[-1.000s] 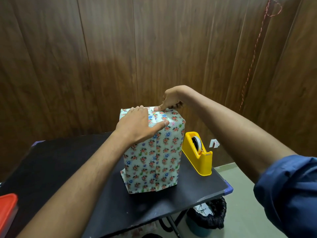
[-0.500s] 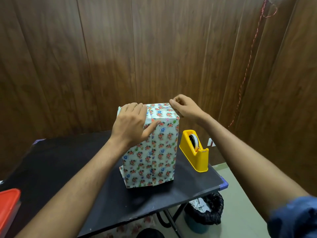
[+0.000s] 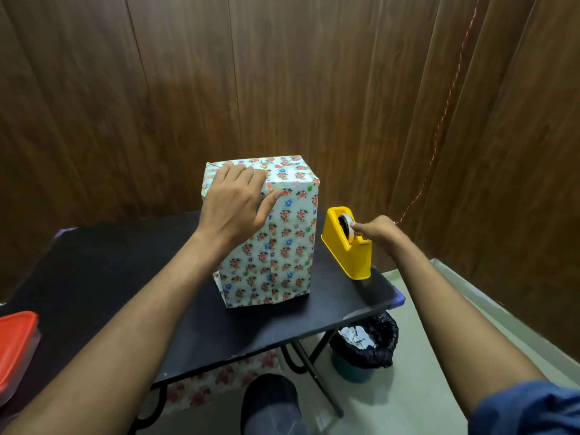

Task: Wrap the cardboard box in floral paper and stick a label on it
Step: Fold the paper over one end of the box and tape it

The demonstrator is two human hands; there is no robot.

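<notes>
- Wrapped box (image 3: 276, 240): upright, covered in floral paper, standing toward the far right part of the tabletop (image 3: 131, 277); a vertical paper seam runs down the near face.
- Left hand (image 3: 233, 204): laid flat on the box's top near edge, fingers straight over the top fold, thumb pressed to the near face; presses, nothing gripped.
- Right hand (image 3: 378, 230): at the tape dispenser, fingers curled, fingertip at the tape roll; whether it pinches the tape end cannot be told.
- Tape dispenser (image 3: 346, 246): yellow, just beside the box, at the tabletop's right edge.
- Tabletop: black, matte, on folding metal legs; blue trim shows at its near right corner.
- Red-lidded container (image 3: 14, 350): at the tabletop's near left edge, partly out of frame.
- Under the table: floral paper scrap (image 3: 213, 381) on the floor; bin (image 3: 364, 346) with black liner by the legs.
- Room: dark wood-panel walls, pale floor, a red cord (image 3: 445, 114) hanging down the right wall.
</notes>
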